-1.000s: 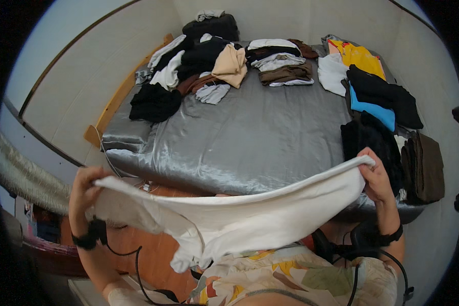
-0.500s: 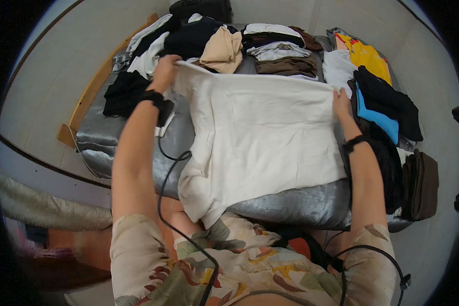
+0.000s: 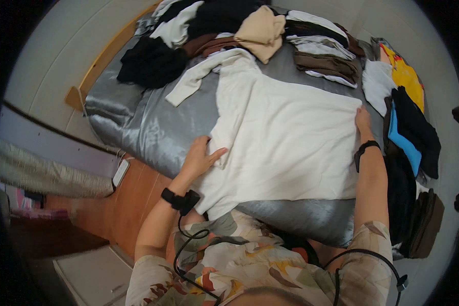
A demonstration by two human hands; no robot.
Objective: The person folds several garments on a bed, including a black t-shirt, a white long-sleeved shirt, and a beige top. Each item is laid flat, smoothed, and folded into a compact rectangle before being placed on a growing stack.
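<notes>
Seen from the head, looking down. No boxes, labels or signs to pick out; only a small flat white slab (image 3: 121,172) on the orange wood at about 9 o'clock, off the bed's corner.

Bed cover (image 3: 153,125): grey, shiny, smooth like satin, with soft wrinkles. Piles of clothes along the top, from 11 to 1 o'clock: a black heap (image 3: 150,61), a tan folded piece (image 3: 262,31), brown and white folded ones (image 3: 324,58). More down the 3 o'clock side: a yellow piece (image 3: 405,76), a bright blue one (image 3: 402,144) tucked among black cloth.

White shirt (image 3: 290,143): soft, cream-white, a bit creased, spread flat in the middle of the bed, its near edge reaching the bed's front edge. One sleeve (image 3: 194,81) stretched out toward 11 o'clock.

Left hand (image 3: 201,158): fingers spread apart, palm pressed flat on the shirt's left edge, gripping nothing. Black band and cable at the wrist.

Right hand (image 3: 363,120): resting on the shirt's right edge at about 3 o'clock, fingers on the cloth; pinching or only pressing, cannot tell. Black band at this wrist too.
</notes>
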